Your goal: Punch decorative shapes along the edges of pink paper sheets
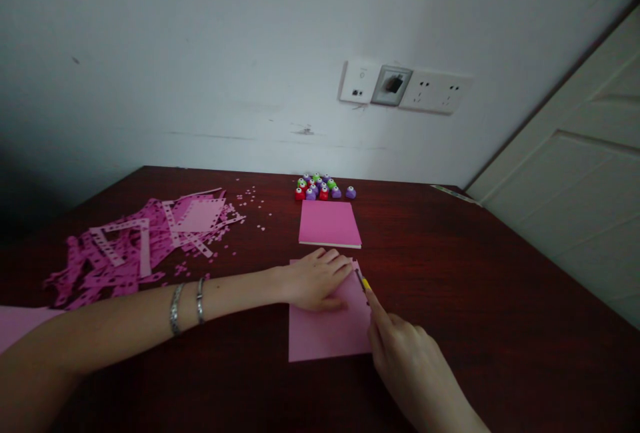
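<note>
A sheet of pink paper [320, 336] lies flat on the dark red-brown table. My left hand [320, 280] presses on its upper part, palm down with the fingers stretched out. At the right edge of the sheet my right hand [405, 346] grips a yellow craft knife [367, 284], index finger along its top. The knife's thin dark tip touches the paper close to my left fingertips. Small dark notches or holes show along that edge, partly hidden by my right hand. Just beyond lies a neat stack of pink paper squares [330, 223].
Pink paper strips and scraps [145, 240] are heaped at the left, with tiny punched bits scattered around. Several colourful small punches with eye shapes [317, 186] stand near the wall. Another pink sheet [25, 323] lies under my left forearm. Wall sockets [435, 92] are above the table.
</note>
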{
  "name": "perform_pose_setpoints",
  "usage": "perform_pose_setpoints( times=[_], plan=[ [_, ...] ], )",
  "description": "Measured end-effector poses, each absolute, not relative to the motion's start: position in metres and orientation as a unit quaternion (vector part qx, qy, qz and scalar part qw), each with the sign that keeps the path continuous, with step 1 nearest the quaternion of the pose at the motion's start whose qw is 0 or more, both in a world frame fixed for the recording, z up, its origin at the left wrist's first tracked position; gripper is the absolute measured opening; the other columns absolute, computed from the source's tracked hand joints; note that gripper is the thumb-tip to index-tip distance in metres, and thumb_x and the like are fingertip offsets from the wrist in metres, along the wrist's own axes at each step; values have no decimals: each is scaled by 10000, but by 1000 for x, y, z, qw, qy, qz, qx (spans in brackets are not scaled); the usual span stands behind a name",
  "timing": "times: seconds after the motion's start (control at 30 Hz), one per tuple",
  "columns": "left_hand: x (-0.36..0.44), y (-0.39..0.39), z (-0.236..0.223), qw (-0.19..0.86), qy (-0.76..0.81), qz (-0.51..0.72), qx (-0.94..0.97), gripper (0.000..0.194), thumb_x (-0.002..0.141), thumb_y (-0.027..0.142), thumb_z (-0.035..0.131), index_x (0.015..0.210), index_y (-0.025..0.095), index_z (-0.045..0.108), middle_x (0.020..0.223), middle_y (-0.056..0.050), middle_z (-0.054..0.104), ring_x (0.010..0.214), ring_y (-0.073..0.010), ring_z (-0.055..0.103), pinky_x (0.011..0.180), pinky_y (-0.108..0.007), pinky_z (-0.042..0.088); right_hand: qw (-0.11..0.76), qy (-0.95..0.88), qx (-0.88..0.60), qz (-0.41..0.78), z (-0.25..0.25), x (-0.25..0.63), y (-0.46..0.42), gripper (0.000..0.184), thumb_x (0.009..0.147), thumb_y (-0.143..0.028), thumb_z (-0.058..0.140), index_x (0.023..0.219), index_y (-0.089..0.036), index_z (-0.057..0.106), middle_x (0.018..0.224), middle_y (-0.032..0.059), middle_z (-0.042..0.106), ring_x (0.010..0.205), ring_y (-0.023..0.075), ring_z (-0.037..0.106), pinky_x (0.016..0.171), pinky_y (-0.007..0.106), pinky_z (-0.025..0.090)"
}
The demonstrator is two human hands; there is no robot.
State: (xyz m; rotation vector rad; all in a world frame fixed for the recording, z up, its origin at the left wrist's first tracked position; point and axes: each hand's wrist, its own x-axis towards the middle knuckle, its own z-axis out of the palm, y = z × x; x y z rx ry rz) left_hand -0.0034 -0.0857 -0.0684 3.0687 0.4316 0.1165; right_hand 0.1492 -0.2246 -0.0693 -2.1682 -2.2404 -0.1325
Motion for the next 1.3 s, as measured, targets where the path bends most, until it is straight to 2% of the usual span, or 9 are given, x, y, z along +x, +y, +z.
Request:
perform_pose_setpoints(
  times=[0.23, 0.43, 0.7, 0.87, 1.0, 1.13, 1.3],
  plan=[
    [-3, -85, -70, 13, 136, 46, 990, 623, 831, 501, 434, 1296, 96, 349, 1286, -142, 457, 1108, -271, 419, 943, -379, 302, 38, -743, -666, -52, -74, 153, -235, 471, 812, -85, 405, 1275, -102, 493, 632, 49, 669, 444, 195, 634, 361, 253, 451],
    [-3, -84, -72, 7, 136, 48, 990, 629, 837, 502, 427, 1298, 83, 346, 1292, -150, 453, 1114, -270, 417, 950, -377, 298, 55, -747, -659, -71, -72, 151, -245, 514, 708, -5, 421, 1191, -108, 563, 571, 20, 648, 384, 178, 610, 330, 239, 426],
    [-3, -85, -70, -1, 135, 37, 990, 655, 853, 512, 395, 1325, 64, 320, 1302, -155, 447, 1124, -268, 414, 960, -374, 289, 99, -751, -639, -131, -78, 152, -255, 436, 697, -44, 459, 1102, -103, 610, 481, -16, 588, 293, 164, 560, 245, 226, 343],
    [-3, -85, -70, -2, 140, 34, 990, 665, 854, 529, 386, 1339, 81, 309, 1316, -148, 437, 1145, -271, 395, 971, -377, 274, 116, -761, -625, -131, -82, 154, -262, 455, 726, -50, 409, 1144, -102, 579, 493, -13, 587, 282, 150, 549, 246, 215, 369],
    [-3, -86, -70, -3, 140, 32, 990, 675, 863, 553, 350, 1342, 79, 309, 1333, -152, 418, 1151, -280, 389, 974, -381, 267, 124, -763, -625, -109, -90, 157, -271, 511, 771, -66, 379, 1270, -117, 473, 522, -8, 596, 290, 150, 553, 254, 218, 403],
    [-3, -86, -69, -4, 142, 28, 989, 681, 870, 561, 321, 1349, 79, 300, 1341, -154, 408, 1152, -284, 387, 978, -386, 262, 127, -763, -628, -86, -99, 161, -279, 637, 804, -79, 385, 1418, -170, 242, 562, -15, 608, 308, 148, 564, 251, 207, 409],
    [-3, -86, -70, -7, 140, 23, 990, 680, 871, 557, 319, 1356, 81, 293, 1348, -152, 401, 1167, -282, 374, 981, -386, 265, 117, -762, -635, -61, -104, 161, -289, 745, 822, -81, 378, 1457, -222, 16, 583, -22, 600, 319, 150, 570, 261, 209, 435]
  ],
)
